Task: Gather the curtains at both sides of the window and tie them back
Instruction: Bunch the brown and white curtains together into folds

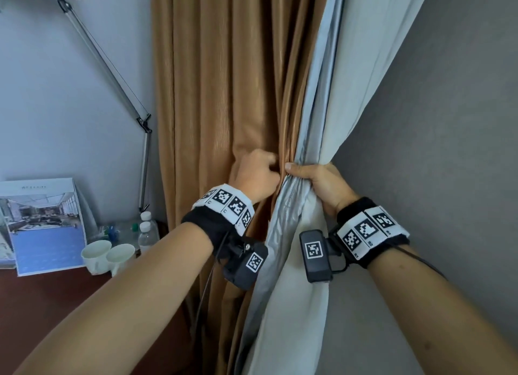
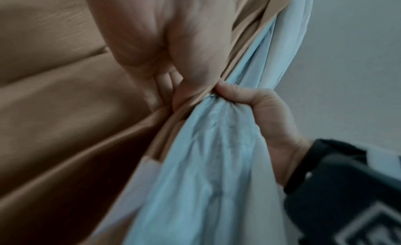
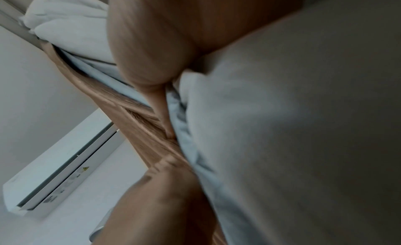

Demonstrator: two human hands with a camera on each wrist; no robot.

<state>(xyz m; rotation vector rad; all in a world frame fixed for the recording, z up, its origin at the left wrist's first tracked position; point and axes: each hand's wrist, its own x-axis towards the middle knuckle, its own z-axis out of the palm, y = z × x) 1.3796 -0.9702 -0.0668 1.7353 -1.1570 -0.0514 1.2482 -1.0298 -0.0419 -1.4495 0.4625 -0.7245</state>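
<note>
A brown curtain hangs in long folds at the middle of the head view. Beside it on the right hangs a pale grey curtain, drawn into a bunch at hand height. My left hand has its fingers curled into the brown folds and grips them. Touching it on the right, my right hand is wrapped round the grey bunch with its thumb on top. The left wrist view shows my left hand dug into the brown curtain and my right hand clamping the grey curtain. No tieback is in view.
A dark wooden desk stands at the lower left with two white cups, water bottles and a propped brochure. A metal lamp arm slants above it. A grey wall is on the right; an air conditioner is high up.
</note>
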